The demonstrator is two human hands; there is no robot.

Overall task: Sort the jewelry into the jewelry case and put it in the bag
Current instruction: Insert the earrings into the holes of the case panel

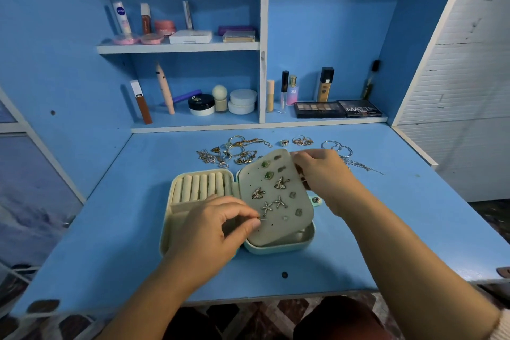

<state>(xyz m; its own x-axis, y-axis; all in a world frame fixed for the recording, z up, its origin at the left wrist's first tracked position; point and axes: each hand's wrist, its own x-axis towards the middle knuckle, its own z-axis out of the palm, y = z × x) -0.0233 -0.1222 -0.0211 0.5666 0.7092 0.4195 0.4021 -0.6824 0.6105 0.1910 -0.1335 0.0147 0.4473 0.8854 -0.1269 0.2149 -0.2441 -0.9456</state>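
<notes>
Head view, open jewelry case (276,250), earrings (281,183) pinned on panel (271,232), ring rolls (200,188)

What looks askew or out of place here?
The beige perforated earring panel sits tilted over the mint jewelry case, held by the right hand. Behind it, gold and silver chains and rings lie heaped on the blue desk.

pinched item (263,219): too small to tell | right hand (321,174): fingers partly behind panel (276,196)
</notes>
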